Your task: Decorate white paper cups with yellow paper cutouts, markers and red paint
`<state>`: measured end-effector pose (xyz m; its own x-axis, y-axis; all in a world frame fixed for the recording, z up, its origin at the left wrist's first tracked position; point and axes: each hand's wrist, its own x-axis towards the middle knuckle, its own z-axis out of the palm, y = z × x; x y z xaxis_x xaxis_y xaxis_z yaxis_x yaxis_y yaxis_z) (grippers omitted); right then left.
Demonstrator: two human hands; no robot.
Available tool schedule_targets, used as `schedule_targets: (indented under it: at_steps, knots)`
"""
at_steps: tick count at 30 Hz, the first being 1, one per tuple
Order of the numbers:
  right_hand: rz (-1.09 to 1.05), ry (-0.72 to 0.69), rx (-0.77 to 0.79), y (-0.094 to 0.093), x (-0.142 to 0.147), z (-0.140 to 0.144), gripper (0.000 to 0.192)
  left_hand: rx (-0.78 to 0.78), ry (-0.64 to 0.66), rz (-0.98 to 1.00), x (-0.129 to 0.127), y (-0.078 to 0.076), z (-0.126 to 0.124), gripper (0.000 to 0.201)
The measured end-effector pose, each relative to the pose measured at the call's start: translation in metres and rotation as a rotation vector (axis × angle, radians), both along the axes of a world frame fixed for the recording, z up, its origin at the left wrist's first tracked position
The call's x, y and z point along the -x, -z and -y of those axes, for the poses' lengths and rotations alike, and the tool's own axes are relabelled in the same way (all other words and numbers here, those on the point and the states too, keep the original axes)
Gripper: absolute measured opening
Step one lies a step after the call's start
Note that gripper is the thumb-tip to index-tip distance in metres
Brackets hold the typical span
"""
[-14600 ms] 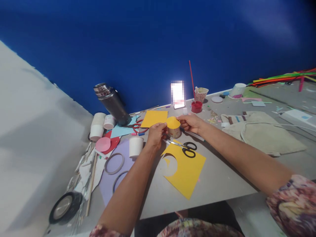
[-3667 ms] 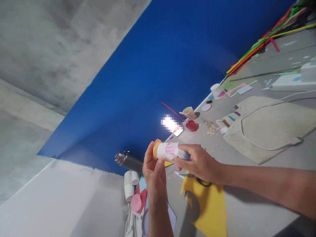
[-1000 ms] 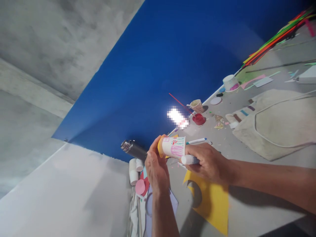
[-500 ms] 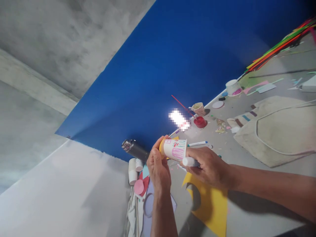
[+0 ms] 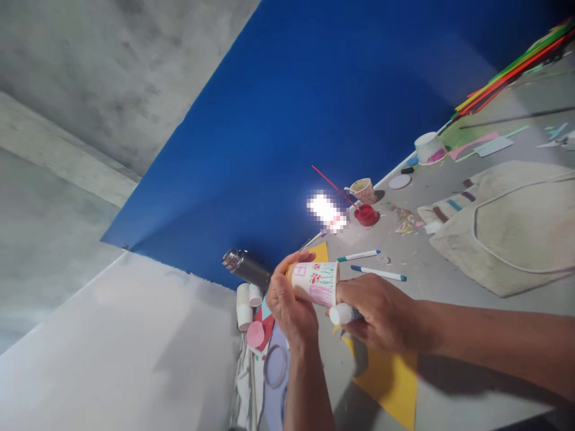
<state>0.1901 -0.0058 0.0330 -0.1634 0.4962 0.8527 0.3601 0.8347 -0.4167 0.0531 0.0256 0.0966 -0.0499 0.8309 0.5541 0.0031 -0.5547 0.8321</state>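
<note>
A paper cup with pink, red and teal drawings lies on its side in the air. The fingers of my left hand are closed around its yellow-covered bottom end. My right hand is closed around a white-capped tube, whose body is mostly hidden in the palm. Its fingers also meet the cup's rim; whether any reach inside is hidden. Below the hands lies a cut yellow sheet. Two markers rest just beyond my right hand.
A dark flask and stacked white cups stand left of my left hand. Behind are a red pot with a stick, a speckled cup and another painted cup. A canvas bag lies at right, against a blue wall panel.
The cup and both hands have come slightly lower in view, and the cup's drawn side has turned a little. A second marker has come into sight beside the right hand.
</note>
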Motion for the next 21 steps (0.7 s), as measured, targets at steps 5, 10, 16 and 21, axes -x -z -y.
schedule_targets:
  at_steps: [5,10,16,21]
  knots:
    - [0.007,0.009,-0.014,-0.0006,-0.003,0.0029,0.013,0.007,-0.004,-0.008,-0.0029,-0.0007,0.0018,0.058]
    - [0.004,0.006,-0.043,-0.0007,-0.0038,0.0021,0.013,0.016,0.006,0.009,-0.0039,-0.0018,0.0006,0.061]
    - [0.015,-0.016,-0.044,-0.0012,-0.0041,-0.0001,0.011,0.035,0.004,0.004,-0.0026,-0.0013,-0.0003,0.064]
    - [0.02,-0.004,-0.007,0.0019,-0.0036,-0.0021,0.013,0.038,0.007,-0.027,-0.0003,-0.0016,-0.0005,0.063]
